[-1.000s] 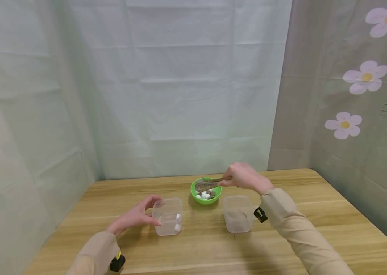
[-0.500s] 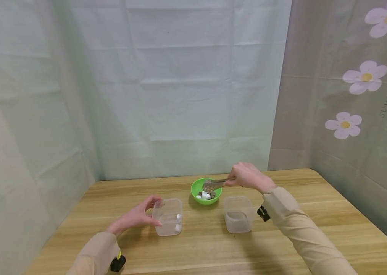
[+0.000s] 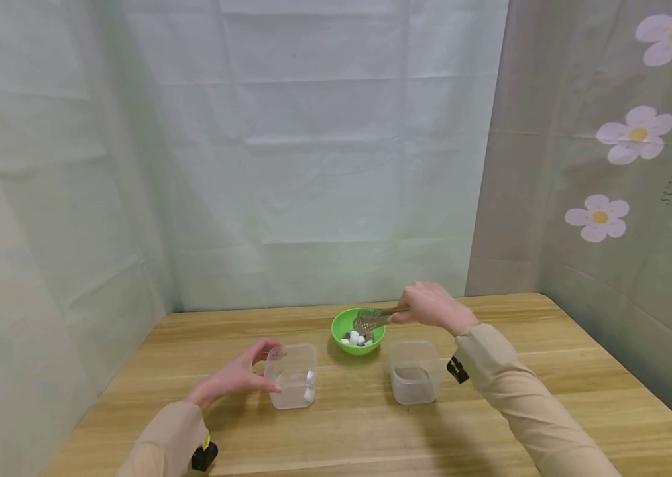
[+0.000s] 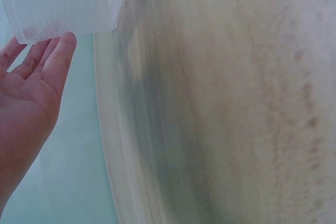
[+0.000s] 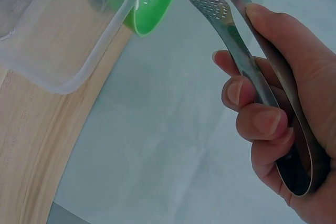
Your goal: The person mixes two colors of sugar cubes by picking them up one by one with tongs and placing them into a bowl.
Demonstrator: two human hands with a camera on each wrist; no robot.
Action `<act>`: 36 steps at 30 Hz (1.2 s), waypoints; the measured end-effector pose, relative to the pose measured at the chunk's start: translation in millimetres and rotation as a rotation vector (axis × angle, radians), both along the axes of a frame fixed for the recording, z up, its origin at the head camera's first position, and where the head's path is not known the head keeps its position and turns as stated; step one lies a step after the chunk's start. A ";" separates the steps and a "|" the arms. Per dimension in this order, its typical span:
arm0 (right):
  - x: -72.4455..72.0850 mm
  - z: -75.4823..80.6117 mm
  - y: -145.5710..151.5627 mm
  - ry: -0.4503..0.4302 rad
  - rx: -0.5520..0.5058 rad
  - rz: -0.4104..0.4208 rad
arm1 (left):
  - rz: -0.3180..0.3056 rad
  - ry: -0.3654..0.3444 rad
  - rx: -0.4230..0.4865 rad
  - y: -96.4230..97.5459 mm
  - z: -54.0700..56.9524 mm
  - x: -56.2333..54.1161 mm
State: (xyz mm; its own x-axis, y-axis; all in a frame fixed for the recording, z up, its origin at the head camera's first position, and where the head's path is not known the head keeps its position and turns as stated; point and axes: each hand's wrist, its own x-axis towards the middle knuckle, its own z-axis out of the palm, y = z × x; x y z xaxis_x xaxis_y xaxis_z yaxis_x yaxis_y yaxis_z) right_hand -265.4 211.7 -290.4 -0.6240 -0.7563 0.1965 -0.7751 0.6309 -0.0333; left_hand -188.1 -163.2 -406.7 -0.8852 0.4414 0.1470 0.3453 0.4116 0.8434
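My left hand (image 3: 240, 371) grips the left side of a clear plastic container (image 3: 293, 358), thumb at the front and fingers behind. Two small white pieces (image 3: 309, 385) lie along the container's right side. In my right hand (image 3: 431, 307) is a pair of metal tongs (image 5: 265, 90) with perforated heads, the two heads spread apart and nothing between them. The tongs hang over a green bowl (image 3: 358, 349) holding several white marshmallow-like pieces (image 3: 354, 336) and brown chunks (image 3: 370, 336).
A second clear plastic container (image 3: 415, 354) stands right of the bowl, below my right forearm. All three vessels sit on a wood-grain table (image 3: 348, 437). A pale curtain (image 3: 324, 165) hangs behind the table's far edge, with more fabric at both sides.
My right hand has shifted slightly to the right over the bowl with the tongs. Since half a second ago the tong heads have spread wider. The left hand and its container stay put.
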 end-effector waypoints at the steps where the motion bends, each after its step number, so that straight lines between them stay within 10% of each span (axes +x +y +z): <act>1: 0.1 0.6 -0.2 0.003 -0.002 -0.002 | 0.002 -0.001 0.001 -0.2 -0.1 -0.1; 25: 40.5 23.1 -68.1 0.072 0.147 0.163 | 0.002 -0.005 -0.002 -0.4 1.0 1.7; 36: 58.9 26.6 -112.4 0.161 0.301 0.111 | -0.012 0.009 0.010 -1.0 0.3 0.4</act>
